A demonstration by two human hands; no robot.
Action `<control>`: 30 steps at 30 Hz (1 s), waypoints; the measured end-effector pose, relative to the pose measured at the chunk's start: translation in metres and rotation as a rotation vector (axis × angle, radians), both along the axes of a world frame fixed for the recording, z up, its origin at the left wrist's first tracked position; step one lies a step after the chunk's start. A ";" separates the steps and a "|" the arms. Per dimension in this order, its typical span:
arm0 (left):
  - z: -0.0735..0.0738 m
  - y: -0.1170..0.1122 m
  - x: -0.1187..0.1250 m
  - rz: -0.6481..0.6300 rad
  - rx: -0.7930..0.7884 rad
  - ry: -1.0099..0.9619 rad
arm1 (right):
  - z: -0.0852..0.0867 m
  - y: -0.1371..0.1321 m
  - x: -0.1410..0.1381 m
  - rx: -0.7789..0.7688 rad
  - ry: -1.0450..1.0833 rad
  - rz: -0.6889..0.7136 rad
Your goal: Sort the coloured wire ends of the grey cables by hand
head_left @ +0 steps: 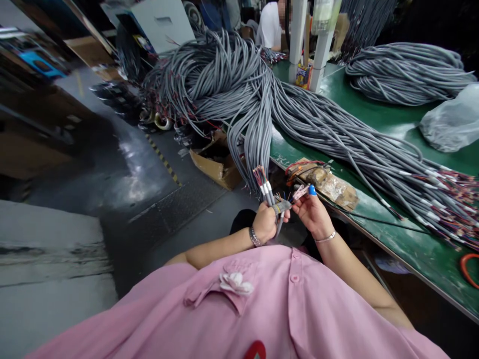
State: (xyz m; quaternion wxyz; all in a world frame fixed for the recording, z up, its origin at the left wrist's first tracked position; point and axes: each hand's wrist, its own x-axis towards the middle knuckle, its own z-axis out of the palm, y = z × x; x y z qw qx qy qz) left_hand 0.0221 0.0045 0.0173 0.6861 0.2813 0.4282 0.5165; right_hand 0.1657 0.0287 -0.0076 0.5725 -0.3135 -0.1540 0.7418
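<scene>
My left hand (265, 222) is closed around a small bunch of grey cables (268, 193) whose stripped coloured wire ends stick up above the fist. My right hand (313, 212) is next to it, fingers pinched on a thin pinkish wire end (301, 191) at the top of the bunch; a blue cap covers one fingertip. Both hands hover off the edge of the green table (407, 244), above my lap. A huge bundle of grey cables (258, 99) drapes from the table down toward my hands.
A wrapped brown packet (331, 185) with wires lies on the table edge. More grey cable coils (407, 72) and a clear plastic bag (451, 122) sit farther back. An open cardboard box (217, 164) stands on the floor. A person in white (269, 25) is at the far end.
</scene>
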 end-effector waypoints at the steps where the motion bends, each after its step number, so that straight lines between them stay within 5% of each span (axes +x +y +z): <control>1: 0.000 0.001 0.001 0.009 -0.010 0.004 | -0.001 0.001 0.000 -0.013 0.030 0.002; 16: -0.010 -0.001 -0.002 -0.059 0.011 0.067 | -0.011 0.000 -0.004 0.050 -0.046 0.000; 24: -0.020 -0.010 -0.016 -0.134 0.075 0.172 | 0.001 -0.010 0.024 0.058 -0.417 0.436; 30: -0.023 -0.014 -0.020 -0.236 0.151 0.316 | 0.013 -0.008 0.034 0.202 -0.712 0.562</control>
